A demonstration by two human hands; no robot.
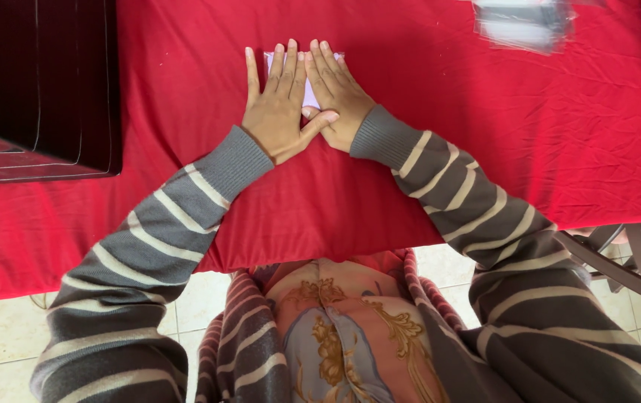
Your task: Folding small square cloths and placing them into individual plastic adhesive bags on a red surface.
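Left hand: the left hand (279, 104) lies flat, palm down, fingers straight and together, thumb stretched toward the other hand; it grasps nothing and presses on the paper.
Right hand: the right hand (337, 93) lies flat beside it, fingers extended and angled slightly inward, nothing clenched; the two hands touch at the forefingers and at the thumb.
Paper: a small pale lilac sheet of paper (310, 95) lies on the cloth under both hands, near the table's far middle; only a strip between the hands and its corners at the fingertips show.
Surface: a red, creased fabric tablecloth (484, 119) covers the table and hangs over the near edge.
Left of hands: a dark glossy rectangular case (40, 82), well apart.
Far right: a blurred clear plastic packet (522, 22), well apart.
Sleeves: grey knit with pale stripes (163, 224).
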